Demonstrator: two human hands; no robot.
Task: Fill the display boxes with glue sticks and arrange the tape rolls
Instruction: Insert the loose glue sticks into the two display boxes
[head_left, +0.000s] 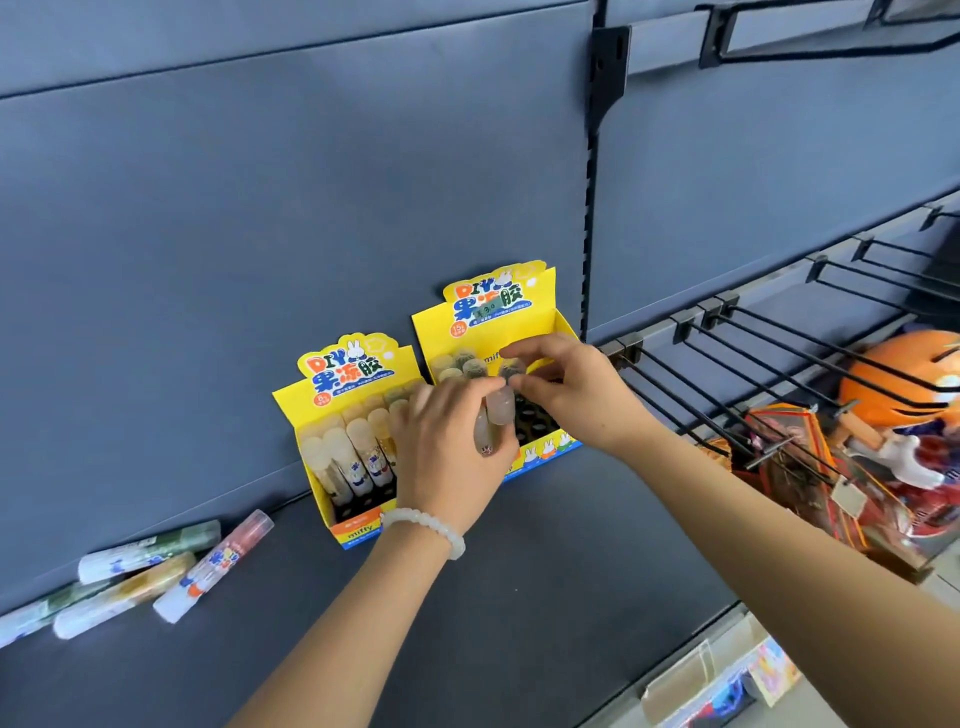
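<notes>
Shelf (519, 597) is dark blue-grey, backed by matching panel; wire hooks (779, 374) hang to your right. Two yellow display boxes, left box (332, 499) and right box (545, 317), read "DIY" and "miffy". Your left hand (447, 452) grips glue sticks (493, 421); your right hand (571, 395) pinches one over the right box. Loose sticks (156, 571) lie left.
</notes>
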